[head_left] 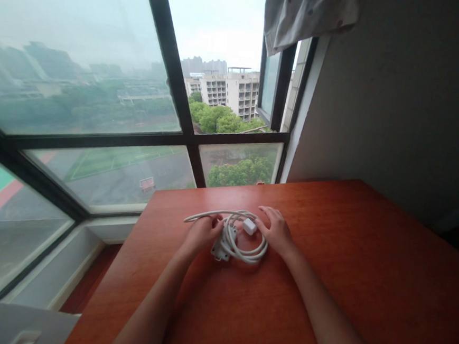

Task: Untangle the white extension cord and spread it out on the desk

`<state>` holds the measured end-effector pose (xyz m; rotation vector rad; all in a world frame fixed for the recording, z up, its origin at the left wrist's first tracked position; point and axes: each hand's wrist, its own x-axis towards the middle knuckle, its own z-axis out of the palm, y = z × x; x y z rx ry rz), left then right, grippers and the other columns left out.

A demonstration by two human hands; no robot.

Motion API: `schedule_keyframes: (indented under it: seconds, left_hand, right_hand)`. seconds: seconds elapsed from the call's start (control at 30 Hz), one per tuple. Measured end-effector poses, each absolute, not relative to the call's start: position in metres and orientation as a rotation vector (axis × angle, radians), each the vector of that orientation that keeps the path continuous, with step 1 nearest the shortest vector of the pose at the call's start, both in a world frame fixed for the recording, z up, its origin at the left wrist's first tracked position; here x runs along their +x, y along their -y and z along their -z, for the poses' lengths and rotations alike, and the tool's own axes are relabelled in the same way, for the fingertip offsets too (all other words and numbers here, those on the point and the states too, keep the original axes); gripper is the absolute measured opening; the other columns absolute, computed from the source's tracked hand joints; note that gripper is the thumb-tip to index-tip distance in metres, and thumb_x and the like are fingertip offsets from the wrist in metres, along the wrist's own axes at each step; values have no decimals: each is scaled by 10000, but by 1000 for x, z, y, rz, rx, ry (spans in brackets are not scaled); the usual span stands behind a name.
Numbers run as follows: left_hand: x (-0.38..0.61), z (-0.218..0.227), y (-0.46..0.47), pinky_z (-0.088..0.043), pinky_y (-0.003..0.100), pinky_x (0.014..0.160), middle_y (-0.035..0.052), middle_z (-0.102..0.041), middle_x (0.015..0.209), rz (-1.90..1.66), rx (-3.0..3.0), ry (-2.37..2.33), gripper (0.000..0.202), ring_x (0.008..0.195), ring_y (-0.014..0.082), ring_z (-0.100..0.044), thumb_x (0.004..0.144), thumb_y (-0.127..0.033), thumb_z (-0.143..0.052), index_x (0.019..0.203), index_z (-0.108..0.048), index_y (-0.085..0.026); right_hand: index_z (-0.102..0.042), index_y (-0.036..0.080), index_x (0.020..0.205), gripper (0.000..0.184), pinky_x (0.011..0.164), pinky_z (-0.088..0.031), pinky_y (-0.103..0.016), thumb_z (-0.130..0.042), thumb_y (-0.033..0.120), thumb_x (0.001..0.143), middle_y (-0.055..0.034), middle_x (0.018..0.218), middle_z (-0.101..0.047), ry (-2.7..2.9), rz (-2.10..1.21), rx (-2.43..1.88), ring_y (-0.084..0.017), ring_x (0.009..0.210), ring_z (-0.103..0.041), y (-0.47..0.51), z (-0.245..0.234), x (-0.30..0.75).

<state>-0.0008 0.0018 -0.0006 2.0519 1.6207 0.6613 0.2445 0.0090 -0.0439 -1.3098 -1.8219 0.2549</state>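
A white cable [252, 257] lies in loose coils on the reddish-brown table, over and beside a white power strip [220, 250] that is partly hidden under the loops. A white plug [249, 226] rests at the upper right of the coils. My left hand [205, 230] has its fingers curled on the cable at the left side of the bundle, and a loose stretch of cable passes above it. At the right side of the coils is my right hand [277, 230], thumb and fingers apart, the thumb close to the plug.
The wooden table [365, 267] spreads out to the right, its left edge beside a low window ledge [109, 229]. Dark-framed windows [97, 139] stand behind and to the left. A light curtain [305, 13] hangs above, next to a grey wall [377, 109].
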Motion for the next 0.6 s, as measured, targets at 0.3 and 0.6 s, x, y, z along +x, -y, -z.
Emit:
schedule_keyframes:
  seconds: [0.3, 0.6]
  left_hand:
    - [2, -2, 5, -367, 254, 557, 10, -619, 664, -591, 2032, -1559, 293, 599, 165, -575, 894, -412, -429, 815, -598, -186]
    - [1, -6, 6, -346, 231, 518, -22, -568, 606, -565, 1983, -1529, 293, 559, 147, -544, 893, -439, -438, 853, -593, -193]
  right_hand:
    - [-630, 196, 1135, 339, 894, -479, -378, -603, 370, 846, -97, 1073, -681, 1929, -464, -1297, -242, 998, -616, -8, 52, 237]
    - [-658, 193, 1006, 265, 772, -491, -305, -655, 362, 802, -51, 939, -667, 1909, -679, -1237, -192, 848, -622, -4, 37, 245]
